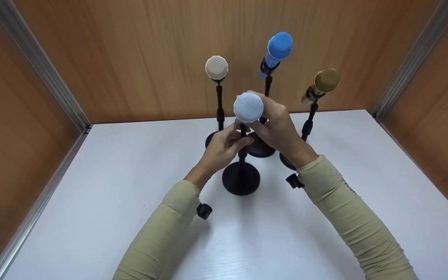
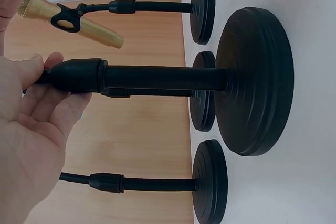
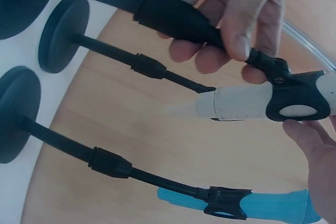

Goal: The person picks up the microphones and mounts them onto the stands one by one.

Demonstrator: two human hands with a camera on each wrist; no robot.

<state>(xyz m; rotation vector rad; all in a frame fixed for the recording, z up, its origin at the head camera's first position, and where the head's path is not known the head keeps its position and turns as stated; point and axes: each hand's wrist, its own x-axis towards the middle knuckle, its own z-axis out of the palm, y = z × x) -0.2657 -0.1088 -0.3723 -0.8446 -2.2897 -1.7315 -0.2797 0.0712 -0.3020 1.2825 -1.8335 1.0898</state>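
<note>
A white microphone (image 1: 248,107) sits in the black clip (image 3: 298,97) of the nearest stand (image 1: 241,179), tilted toward the head camera. My left hand (image 1: 224,146) holds that stand's thin upper rod just above the collar (image 2: 79,75), thumb on one side and fingers on the other. Around the microphone, behind its mesh head, my right hand (image 1: 276,124) grips it; in the right wrist view only part of this hand (image 3: 321,153) shows, touching the microphone beside the clip. The round black base (image 2: 257,82) stands flat on the white table.
Behind stand three more microphones on black stands: a cream one (image 1: 216,68) at back left, a blue one (image 1: 279,46) at the back, and a gold one (image 1: 326,80) to the right. The white table (image 1: 130,175) is bordered by wood-grain panels (image 1: 130,58) with metal edging.
</note>
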